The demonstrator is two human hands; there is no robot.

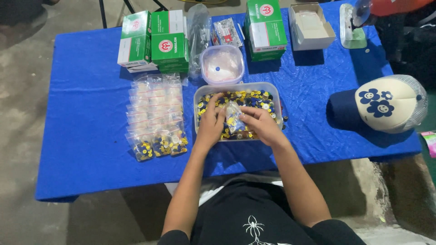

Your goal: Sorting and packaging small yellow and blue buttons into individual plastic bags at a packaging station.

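Note:
A clear plastic tub (272, 93) full of small yellow, blue and black buttons stands in the middle of the blue table (86, 149). Over the tub, my left hand (211, 122) and my right hand (259, 122) both hold a small clear plastic bag (234, 115) with some buttons in it. My left fingers pinch the bag's left side and my right fingers grip its right side. Left of the tub lie rows of small filled bags (154, 118), overlapping each other.
Green and white boxes (154, 41) stand at the back left and another stack (265, 29) at the back right. Between them sit a small round tub (222, 63) of empty bags, and an open white box (311, 25). A cap (386, 104) lies at right.

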